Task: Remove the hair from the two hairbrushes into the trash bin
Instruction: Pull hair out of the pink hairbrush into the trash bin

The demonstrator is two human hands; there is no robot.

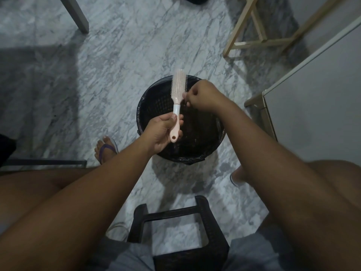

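Note:
A pink and white hairbrush (178,89) is held over the black trash bin (205,145), bristle head pointing away from me. My left hand (162,132) grips its pink handle. My right hand (203,95) is at the right side of the bristle head, fingers curled and pinching at the bristles near the neck. Any hair between the fingers is too fine and dark to make out. The bin is lined with a black bag and stands on the marble floor between my feet. Only one hairbrush is in view.
A dark woven stool (187,231) stands under me at the front. A white cabinet (312,94) is at the right, a wooden frame (259,34) at the back right, a pale furniture leg (78,14) at the back left. My sandalled foot (106,149) is left of the bin.

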